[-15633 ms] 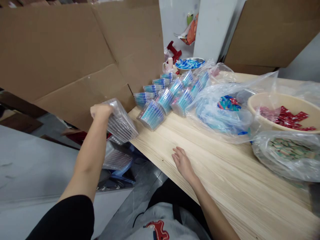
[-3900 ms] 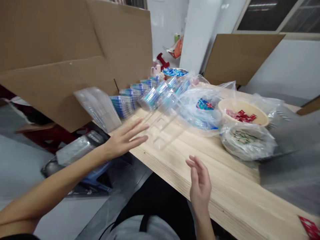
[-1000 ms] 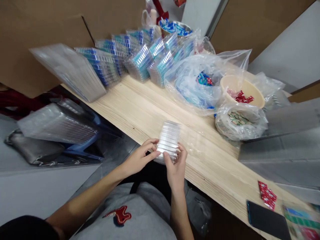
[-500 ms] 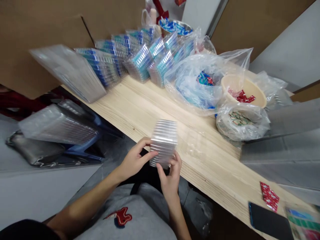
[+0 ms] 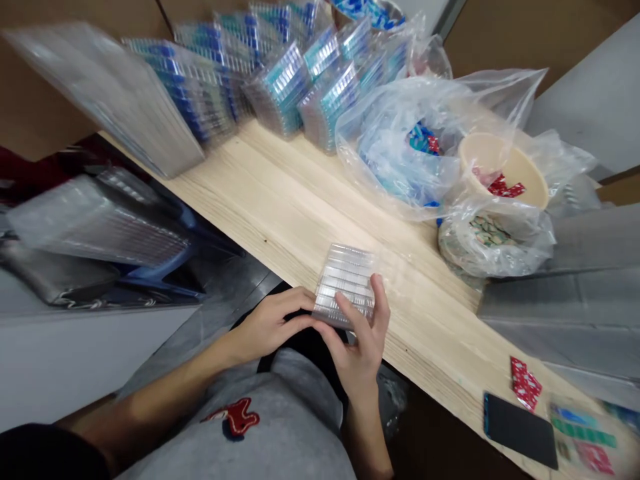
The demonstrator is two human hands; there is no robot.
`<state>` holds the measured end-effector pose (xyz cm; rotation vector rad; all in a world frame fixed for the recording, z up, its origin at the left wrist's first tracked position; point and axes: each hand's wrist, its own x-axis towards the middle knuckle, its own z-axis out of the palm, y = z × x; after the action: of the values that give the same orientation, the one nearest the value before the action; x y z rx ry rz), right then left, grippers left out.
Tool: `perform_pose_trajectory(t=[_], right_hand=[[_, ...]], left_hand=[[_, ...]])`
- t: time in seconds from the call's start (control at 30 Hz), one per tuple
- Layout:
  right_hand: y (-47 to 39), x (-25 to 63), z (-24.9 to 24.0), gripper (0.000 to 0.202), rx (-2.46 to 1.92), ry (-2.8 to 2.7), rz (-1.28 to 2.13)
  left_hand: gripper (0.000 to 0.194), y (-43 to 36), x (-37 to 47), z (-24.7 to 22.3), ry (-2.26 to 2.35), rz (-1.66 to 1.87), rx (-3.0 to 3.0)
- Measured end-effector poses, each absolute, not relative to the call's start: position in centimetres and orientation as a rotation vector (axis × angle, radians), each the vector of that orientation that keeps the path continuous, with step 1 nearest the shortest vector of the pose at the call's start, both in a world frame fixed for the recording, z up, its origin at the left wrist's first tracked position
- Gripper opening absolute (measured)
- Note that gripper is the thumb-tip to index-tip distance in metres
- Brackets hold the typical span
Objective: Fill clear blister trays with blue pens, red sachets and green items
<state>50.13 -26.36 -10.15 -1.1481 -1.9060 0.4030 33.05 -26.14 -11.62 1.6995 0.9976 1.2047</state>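
A stack of clear plastic trays [image 5: 347,273] with ribbed sides is held at the near edge of the wooden table [image 5: 260,193]. My left hand [image 5: 280,317] grips the stack's lower left corner, fingers against its side and thumb along the near edge. My right hand [image 5: 363,333] closes round the stack from the right, with its thumb at the near corner and its fingers lying over the slotted face. Right of the stack, something clear and thin may lie on the wood, too faint to make out.
Packed trays with blue and teal pieces [image 5: 280,87] stand at the back, beside a tall stack of clear trays [image 5: 135,113]. On the right are plastic bags [image 5: 400,160], a cream tub [image 5: 530,173] with red packets, and a phone [image 5: 520,430]. More trays [image 5: 100,223] sit left, below the table.
The tray stack has tilted so that its slotted face shows more. My right hand has shifted up and right, its fingers now over that face. The camera view has also moved.
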Motion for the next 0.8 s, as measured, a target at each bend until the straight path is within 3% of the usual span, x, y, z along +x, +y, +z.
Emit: perform_pose_trajectory(t=[0.43,0.67,0.8], right_hand=[[-26.5,51.2,-10.5,0.045,-1.222,-1.851,0.426],[-26.6,51.1,-10.9,0.048,-1.237,-1.802,0.409],[-26.8,51.1,-10.9,0.047,-1.235,-1.754,0.434]], left_hand=[[0.007,-25.6,30.7,-11.8,1.028,1.147,1.552],[0.02,-25.5,27.5,-10.8,1.26,1.296,1.375],[0.018,-24.3,26.8,-11.5,1.47,1.218,1.715]])
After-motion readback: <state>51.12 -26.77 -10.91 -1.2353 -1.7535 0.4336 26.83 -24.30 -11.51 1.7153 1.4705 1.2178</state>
